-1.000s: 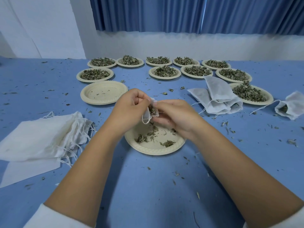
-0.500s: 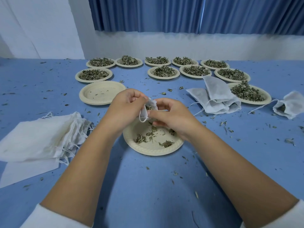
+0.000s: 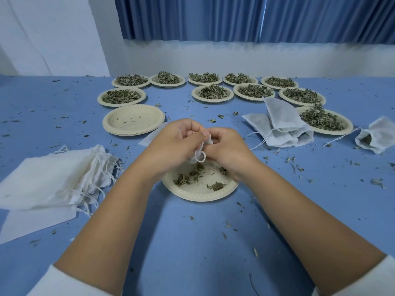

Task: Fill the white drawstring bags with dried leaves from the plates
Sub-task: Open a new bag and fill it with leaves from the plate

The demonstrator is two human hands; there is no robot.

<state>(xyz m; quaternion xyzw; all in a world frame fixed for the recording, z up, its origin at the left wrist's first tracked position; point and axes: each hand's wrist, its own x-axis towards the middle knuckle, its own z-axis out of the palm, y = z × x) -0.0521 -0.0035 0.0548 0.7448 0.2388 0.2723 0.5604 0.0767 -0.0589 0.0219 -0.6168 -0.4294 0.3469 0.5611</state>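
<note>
Curled left hand, right hand around white bag

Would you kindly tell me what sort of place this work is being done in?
Probably a plain indoor workroom set up for hand-packing herbs: a blue-covered table holds many paper plates of dried leaves and a stack of empty white drawstring bags, with blue curtains behind.

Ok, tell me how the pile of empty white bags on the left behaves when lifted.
The pile of empty bags probably flops and sags: the cloth lies limp and wrinkled. Likely light, being thin and flat. Its loose strings may tangle.
</note>
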